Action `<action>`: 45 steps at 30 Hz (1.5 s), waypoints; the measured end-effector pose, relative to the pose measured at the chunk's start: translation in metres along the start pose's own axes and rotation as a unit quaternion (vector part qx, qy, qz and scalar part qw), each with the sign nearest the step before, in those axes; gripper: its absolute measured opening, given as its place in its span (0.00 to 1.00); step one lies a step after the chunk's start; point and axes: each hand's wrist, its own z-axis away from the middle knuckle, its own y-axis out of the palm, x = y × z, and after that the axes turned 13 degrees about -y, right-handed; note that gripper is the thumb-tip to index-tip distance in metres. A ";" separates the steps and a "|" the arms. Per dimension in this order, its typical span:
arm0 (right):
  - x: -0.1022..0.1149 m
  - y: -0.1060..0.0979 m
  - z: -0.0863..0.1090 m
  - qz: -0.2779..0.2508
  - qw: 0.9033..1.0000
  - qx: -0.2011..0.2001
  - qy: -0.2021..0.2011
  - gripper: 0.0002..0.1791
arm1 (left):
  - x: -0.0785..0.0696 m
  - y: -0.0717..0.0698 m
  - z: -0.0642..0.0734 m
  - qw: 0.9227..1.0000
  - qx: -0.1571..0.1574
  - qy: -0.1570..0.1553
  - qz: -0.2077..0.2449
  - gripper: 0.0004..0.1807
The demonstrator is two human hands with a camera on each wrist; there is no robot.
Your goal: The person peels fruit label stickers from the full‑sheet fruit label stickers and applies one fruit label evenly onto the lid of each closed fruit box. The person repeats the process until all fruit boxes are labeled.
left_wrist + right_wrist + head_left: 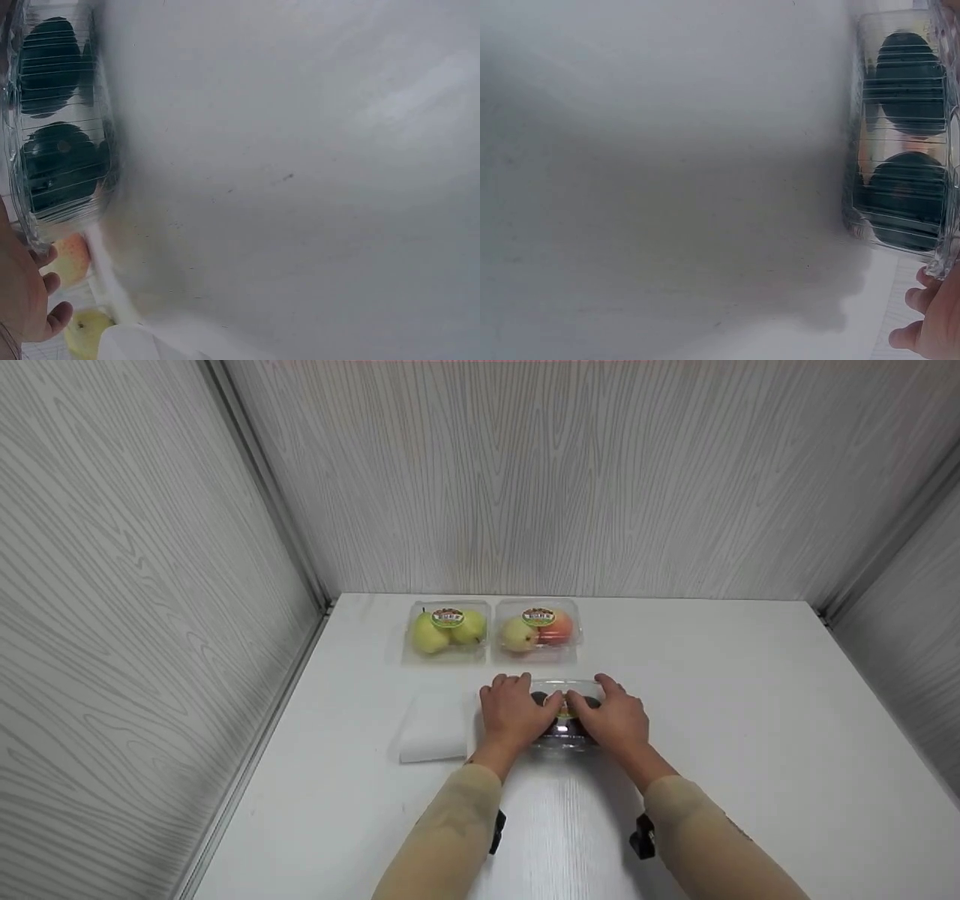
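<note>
A clear plastic clamshell box [564,739] with dark round fruit [64,165] inside is between my two hands. My left hand [516,712] holds its left end, thumb across the lid and the other fingers along the side. My right hand [616,721] holds the right end in the same manner. Both thumbs point inward, near a label on the lid that they partly cover. From the right wrist view, the box's ribbed side wall [904,142] shows, with fingers [915,300] at its rim. The lid looks closed.
Behind stand two more clear boxes: one of green pears [431,636], one of a yellowish and a reddish fruit [555,628], both with oval labels. A white curled sheet-like item [435,731] lies left of my left hand. Grey wood-grain walls [525,480] enclose the white table [750,750].
</note>
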 end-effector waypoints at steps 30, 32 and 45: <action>0.001 0.002 0.002 0.007 1.000 -0.009 -0.007 0.44 | -0.001 -0.001 0.003 1.000 -0.009 0.000 0.005 0.36; 0.001 0.002 0.002 0.009 1.000 -0.010 -0.010 0.44 | -0.001 -0.002 0.003 1.000 -0.007 -0.002 0.004 0.36; 0.002 0.002 0.002 0.005 1.000 -0.010 -0.007 0.40 | 0.001 -0.002 0.004 1.000 0.001 -0.007 0.018 0.32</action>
